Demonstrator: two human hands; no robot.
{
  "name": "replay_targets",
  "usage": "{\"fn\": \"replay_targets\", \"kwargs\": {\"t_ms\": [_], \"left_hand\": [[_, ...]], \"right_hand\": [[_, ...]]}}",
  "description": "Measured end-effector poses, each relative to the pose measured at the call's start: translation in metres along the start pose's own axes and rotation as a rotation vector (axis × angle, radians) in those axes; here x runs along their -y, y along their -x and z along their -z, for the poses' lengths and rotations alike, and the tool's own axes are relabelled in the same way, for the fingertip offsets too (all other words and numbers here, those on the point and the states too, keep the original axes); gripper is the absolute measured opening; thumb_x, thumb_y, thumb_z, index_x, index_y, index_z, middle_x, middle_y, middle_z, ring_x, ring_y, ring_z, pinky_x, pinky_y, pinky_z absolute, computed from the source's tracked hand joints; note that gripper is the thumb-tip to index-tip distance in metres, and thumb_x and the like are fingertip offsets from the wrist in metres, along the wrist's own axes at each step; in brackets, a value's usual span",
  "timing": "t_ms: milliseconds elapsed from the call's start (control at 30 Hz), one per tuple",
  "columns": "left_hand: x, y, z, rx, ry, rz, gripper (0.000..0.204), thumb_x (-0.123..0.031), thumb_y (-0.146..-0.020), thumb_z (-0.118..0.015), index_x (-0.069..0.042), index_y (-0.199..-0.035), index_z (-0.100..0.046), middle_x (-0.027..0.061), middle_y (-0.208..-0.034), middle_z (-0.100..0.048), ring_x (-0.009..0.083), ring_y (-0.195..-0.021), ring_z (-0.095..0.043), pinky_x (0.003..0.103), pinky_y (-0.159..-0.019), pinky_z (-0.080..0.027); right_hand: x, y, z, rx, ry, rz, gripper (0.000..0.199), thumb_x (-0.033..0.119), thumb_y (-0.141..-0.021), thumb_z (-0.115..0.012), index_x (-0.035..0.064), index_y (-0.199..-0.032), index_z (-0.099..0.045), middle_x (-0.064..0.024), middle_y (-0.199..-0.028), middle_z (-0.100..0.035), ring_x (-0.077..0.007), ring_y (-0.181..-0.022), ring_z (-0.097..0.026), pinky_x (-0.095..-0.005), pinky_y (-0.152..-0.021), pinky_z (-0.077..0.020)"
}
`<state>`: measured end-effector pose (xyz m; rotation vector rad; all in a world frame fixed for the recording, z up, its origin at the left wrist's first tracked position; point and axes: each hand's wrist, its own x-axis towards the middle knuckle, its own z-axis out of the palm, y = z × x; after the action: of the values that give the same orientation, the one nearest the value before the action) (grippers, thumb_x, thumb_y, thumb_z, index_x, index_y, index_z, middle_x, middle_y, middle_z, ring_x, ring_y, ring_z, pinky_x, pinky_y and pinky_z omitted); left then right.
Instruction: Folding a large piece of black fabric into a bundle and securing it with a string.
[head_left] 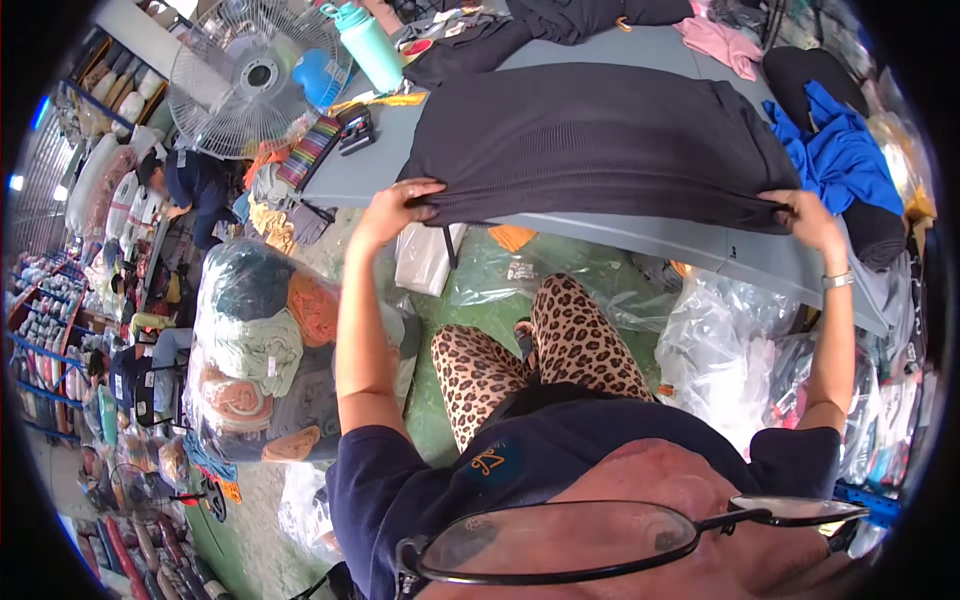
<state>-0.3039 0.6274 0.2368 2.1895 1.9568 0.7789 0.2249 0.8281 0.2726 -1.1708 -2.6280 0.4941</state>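
Note:
A wide piece of black knitted fabric point(600, 130) lies spread over the grey table point(370, 180), its near edge at the table's front. At its near left corner, my left hand point(405, 210) is closed on the fabric, fingers curled over the edge. My right hand point(805, 218) pinches the near right corner the same way. Between the two hands the near edge runs fairly straight, with gathered ridges along it. A ribbed band crosses the middle of the fabric.
A standing fan point(255, 75), a mint-green bottle point(365, 45) and a box of coloured pencils or threads point(308, 152) are at the left. Blue cloth point(840, 140) lies right of the fabric. A big plastic bag of folded textiles point(270, 350) stands on the floor. Other people point(195, 190) work farther left.

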Motion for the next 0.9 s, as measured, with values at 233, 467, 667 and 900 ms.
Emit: {"fn": "replay_targets", "kwargs": {"t_ms": [233,467,667,900], "left_hand": [[-0.047,-0.121,0.022,-0.108,-0.145,0.041,0.028,-0.026,-0.082,-0.049,-0.007,-0.101,-0.058,0.0118,-0.091,-0.061,0.0203,-0.082,-0.06,0.029,-0.074,-0.045],[-0.01,-0.181,-0.09,-0.003,-0.247,0.51,0.053,-0.056,-0.08,-0.031,-0.03,-0.127,-0.033,0.0053,-0.138,-0.02,0.0428,-0.124,-0.011,0.061,-0.095,-0.007],[0.021,-0.179,-0.09,-0.007,-0.242,0.494,0.055,-0.057,-0.08,-0.03,-0.03,-0.128,-0.03,0.0017,-0.139,-0.018,0.0402,-0.125,-0.009,0.059,-0.097,-0.006],[0.063,-0.171,-0.084,-0.131,-0.26,0.326,0.049,-0.051,-0.083,-0.032,-0.028,-0.126,-0.035,0.0038,-0.135,-0.027,0.0338,-0.123,-0.022,0.053,-0.096,-0.018]], "right_hand": [[0.023,-0.171,0.019,-0.338,-0.035,0.425,0.032,0.017,-0.084,-0.044,0.0056,-0.114,-0.046,-0.0134,-0.11,-0.053,-0.0251,-0.101,-0.05,-0.0306,-0.085,-0.038],[-0.121,-0.223,-0.06,-0.251,0.575,0.153,0.034,0.024,-0.085,-0.037,0.0104,-0.114,-0.046,-0.007,-0.119,-0.046,-0.0304,-0.107,-0.045,-0.0358,-0.089,-0.0361],[-0.181,-0.203,-0.068,-0.394,0.155,-0.299,0.034,0.034,-0.086,-0.033,0.0121,-0.108,-0.049,-0.0168,-0.113,-0.048,-0.0343,-0.103,-0.045,-0.0388,-0.085,-0.0373],[-0.185,-0.215,-0.07,-0.581,0.125,-0.377,0.034,0.033,-0.085,-0.038,0.013,-0.109,-0.052,-0.0192,-0.101,-0.054,-0.035,-0.095,-0.051,-0.0382,-0.079,-0.0406]]}}
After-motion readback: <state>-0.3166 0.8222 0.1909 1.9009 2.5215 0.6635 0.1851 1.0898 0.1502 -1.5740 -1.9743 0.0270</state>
